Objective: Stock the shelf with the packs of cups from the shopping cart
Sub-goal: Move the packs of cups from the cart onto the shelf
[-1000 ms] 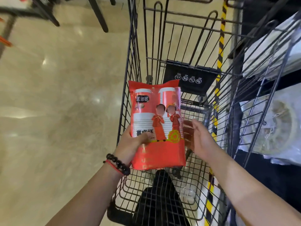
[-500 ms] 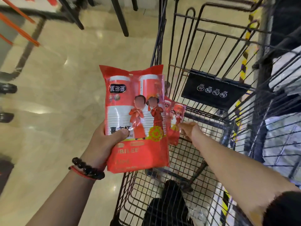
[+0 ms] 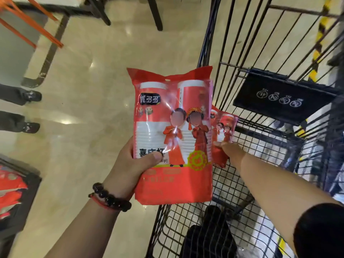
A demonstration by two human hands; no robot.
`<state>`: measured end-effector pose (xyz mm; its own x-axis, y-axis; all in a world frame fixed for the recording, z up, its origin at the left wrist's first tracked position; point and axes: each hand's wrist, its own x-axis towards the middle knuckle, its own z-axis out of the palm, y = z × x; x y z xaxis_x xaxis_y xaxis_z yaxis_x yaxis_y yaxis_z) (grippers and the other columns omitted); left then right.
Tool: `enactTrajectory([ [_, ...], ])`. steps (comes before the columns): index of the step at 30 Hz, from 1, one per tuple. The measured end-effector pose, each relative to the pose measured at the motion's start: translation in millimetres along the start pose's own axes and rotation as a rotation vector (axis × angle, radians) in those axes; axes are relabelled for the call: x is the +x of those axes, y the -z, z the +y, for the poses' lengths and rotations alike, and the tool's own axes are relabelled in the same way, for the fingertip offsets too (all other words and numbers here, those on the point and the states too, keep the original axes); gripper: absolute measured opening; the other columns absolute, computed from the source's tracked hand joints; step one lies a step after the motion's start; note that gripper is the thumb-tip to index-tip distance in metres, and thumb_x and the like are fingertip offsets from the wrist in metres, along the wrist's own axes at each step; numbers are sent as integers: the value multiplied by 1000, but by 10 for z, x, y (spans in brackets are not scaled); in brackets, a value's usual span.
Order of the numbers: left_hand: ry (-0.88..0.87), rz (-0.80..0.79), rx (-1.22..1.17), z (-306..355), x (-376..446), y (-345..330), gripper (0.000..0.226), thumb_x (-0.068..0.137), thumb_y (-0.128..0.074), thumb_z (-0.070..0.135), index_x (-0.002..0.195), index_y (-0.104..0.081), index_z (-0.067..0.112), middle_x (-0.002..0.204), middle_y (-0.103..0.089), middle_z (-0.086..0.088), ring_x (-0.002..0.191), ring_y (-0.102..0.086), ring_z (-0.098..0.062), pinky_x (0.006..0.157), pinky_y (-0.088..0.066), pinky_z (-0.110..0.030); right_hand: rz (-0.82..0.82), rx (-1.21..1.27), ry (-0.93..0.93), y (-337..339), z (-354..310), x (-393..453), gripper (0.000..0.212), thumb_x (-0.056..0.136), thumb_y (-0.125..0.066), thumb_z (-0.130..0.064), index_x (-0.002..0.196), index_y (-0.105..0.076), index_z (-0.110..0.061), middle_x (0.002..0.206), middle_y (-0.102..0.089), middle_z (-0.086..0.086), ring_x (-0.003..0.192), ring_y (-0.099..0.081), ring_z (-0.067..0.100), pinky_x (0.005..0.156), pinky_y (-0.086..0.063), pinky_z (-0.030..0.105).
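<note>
In the head view, the left hand [image 3: 130,170] grips a large red plastic pack of white paper cups [image 3: 173,138] printed with two cartoon figures in red dress, the thumb pressed across its front near the lower left and the other fingers hidden behind it; the pack is held upright in the air over the left rim of the black wire shopping cart [image 3: 232,183], partly above the glossy beige floor [image 3: 83,90]. A dark beaded bracelet [image 3: 109,198] and a thin red cord circle that wrist. The right hand [image 3: 229,149] reaches into the cart and pinches the lower part of a second red pack of cups [image 3: 224,131], which stands tilted just behind the first pack's right edge, inside the basket. A black folded child-seat flap [image 3: 279,97] with white symbols hangs at the cart's far end. At the left edge stand two dark shoes [image 3: 29,110], and more red packs [image 3: 11,185] lie in a dark bin.
</note>
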<state>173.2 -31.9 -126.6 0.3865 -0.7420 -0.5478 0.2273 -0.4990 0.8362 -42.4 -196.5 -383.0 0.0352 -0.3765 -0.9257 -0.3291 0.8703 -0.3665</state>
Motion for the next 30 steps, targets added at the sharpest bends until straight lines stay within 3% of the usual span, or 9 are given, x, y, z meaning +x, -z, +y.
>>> enactTrajectory([
  [3,9,-5,8,-9,8,9,71,64,-75,31,128,-58,6,118,-71,-18,106,-68,-40,88,-57,-52,-20,98,-16,2,10,8,53,72,-87,-10,120,-64,-6,89,-73,11,51,-72,18,39,-52,24],
  [6,12,-1,11,-30,4,5,71,64,-75,30,129,-58,6,119,-71,-17,107,-68,-39,88,-57,-50,-74,124,-45,6,25,-35,48,70,-87,-10,115,-68,-8,77,-77,9,56,-74,23,45,-57,31],
  [11,28,13,28,-83,-18,-39,74,62,-78,32,129,-57,7,119,-70,-18,107,-67,-42,89,-55,-55,3,91,12,136,125,-170,57,64,-91,-9,116,-67,-7,94,-77,16,74,-75,30,61,-62,42],
  [15,20,73,61,-84,-79,-92,80,55,-82,35,126,-56,10,116,-71,-15,105,-69,-39,87,-56,-54,28,73,72,311,147,-420,60,60,-96,-24,112,-67,-20,106,-76,10,88,-75,28,83,-61,47],
  [17,18,93,60,-93,-111,-124,83,52,-83,36,126,-55,11,116,-71,-15,102,-70,-37,84,-57,-53,60,72,118,417,155,-606,52,58,-97,-30,101,-69,-30,99,-78,4,92,-74,27,89,-58,50],
  [19,24,99,52,-101,-170,-178,86,51,-84,37,127,-54,11,116,-71,-15,99,-71,-34,78,-58,-47,75,48,189,554,195,-828,43,58,-96,-30,91,-69,-32,91,-78,-2,92,-73,25,90,-57,49],
  [22,30,94,60,-72,-266,-285,87,47,-84,39,125,-56,9,114,-71,-18,94,-71,-32,75,-57,-43,90,5,266,789,200,-1238,56,64,-94,-24,110,-63,-26,103,-75,0,95,-73,25,92,-57,49],
  [25,44,92,66,-25,-403,-374,88,45,-84,38,122,-58,6,113,-70,-23,91,-69,-35,81,-57,-49,91,-10,346,1007,178,-1679,61,66,-93,-21,116,-60,-22,106,-74,1,96,-73,24,90,-58,47],
  [30,37,79,60,78,-721,-481,92,48,-86,39,127,-55,4,118,-68,-24,103,-66,-47,87,-56,-57,152,-12,452,1272,180,-2468,58,66,-93,-28,107,-51,-34,104,-68,-8,90,-68,10,69,-56,31],
])
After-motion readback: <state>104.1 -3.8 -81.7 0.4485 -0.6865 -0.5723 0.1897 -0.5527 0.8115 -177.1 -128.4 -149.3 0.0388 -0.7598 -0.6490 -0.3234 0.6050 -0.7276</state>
